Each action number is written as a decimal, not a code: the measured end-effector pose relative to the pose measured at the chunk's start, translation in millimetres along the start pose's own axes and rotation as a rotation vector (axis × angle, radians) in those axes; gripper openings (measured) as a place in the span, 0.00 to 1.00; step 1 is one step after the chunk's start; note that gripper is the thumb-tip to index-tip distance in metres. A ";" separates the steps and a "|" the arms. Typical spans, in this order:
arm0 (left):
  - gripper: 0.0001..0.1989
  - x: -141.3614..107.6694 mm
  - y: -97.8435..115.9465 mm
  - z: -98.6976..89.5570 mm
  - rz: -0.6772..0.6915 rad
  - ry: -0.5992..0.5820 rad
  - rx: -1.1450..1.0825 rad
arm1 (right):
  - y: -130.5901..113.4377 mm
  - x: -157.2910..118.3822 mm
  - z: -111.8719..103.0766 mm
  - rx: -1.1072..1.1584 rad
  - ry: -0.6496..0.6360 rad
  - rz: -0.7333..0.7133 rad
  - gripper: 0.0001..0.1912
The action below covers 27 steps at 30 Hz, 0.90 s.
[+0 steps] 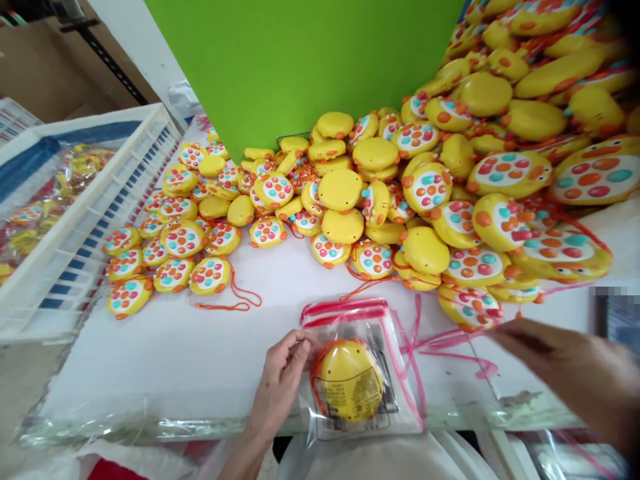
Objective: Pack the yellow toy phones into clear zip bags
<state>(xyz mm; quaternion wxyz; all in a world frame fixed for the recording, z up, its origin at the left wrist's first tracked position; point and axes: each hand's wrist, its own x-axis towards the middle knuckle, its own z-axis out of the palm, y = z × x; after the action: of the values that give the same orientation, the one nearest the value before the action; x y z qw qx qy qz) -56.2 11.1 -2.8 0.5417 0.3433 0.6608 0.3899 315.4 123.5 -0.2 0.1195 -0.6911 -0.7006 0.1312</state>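
Observation:
Near the table's front edge, my left hand (287, 363) pinches the left side of a clear printed bag (395, 400). Inside that bag lies a yellow toy (350, 380), plain side up, with an orange cord around its left side. More bags with red-pink edges seem stacked beneath it. My right hand (550, 360), at the right, is blurred; its fingertips are at the lower edge of a dotted yellow toy (470, 308) on the pile. Whether they grip it is unclear.
A large heap of yellow toys (423, 250) covers the back and right of the table (165, 360). Behind stands a green panel (310, 60). At the left, a white basket (100, 200) holds bagged toys. Pink ribbon (445, 343) lies right of the bag.

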 end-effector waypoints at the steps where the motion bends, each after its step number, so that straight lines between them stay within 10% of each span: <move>1: 0.14 -1.0 -0.1 -0.1 -0.004 0.002 -0.004 | -16.3 -4.9 1.3 0.046 -0.138 -0.129 0.12; 6: 0.13 -3.6 -0.5 0.4 0.000 -0.028 -0.086 | -108.4 -12.2 9.0 0.334 -0.126 -0.399 0.10; 10: 0.11 -3.0 0.4 1.6 -0.014 -0.022 -0.116 | -143.9 -2.1 35.9 0.488 -0.424 -0.332 0.07; 17: 0.12 -6.2 -2.7 -2.3 -0.040 -0.010 -0.123 | -144.5 2.3 70.2 0.722 -0.629 -0.292 0.05; 27: 0.11 -7.9 -9.8 -6.6 -0.018 0.088 -0.121 | -142.8 -24.3 53.9 0.644 -0.470 -0.368 0.16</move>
<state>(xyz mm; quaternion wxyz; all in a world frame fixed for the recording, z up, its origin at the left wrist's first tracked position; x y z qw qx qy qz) -61.6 -1.3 -7.3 0.5354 0.2866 0.6624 0.4387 163.2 96.7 -0.5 0.1878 -0.4336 -0.7434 0.4733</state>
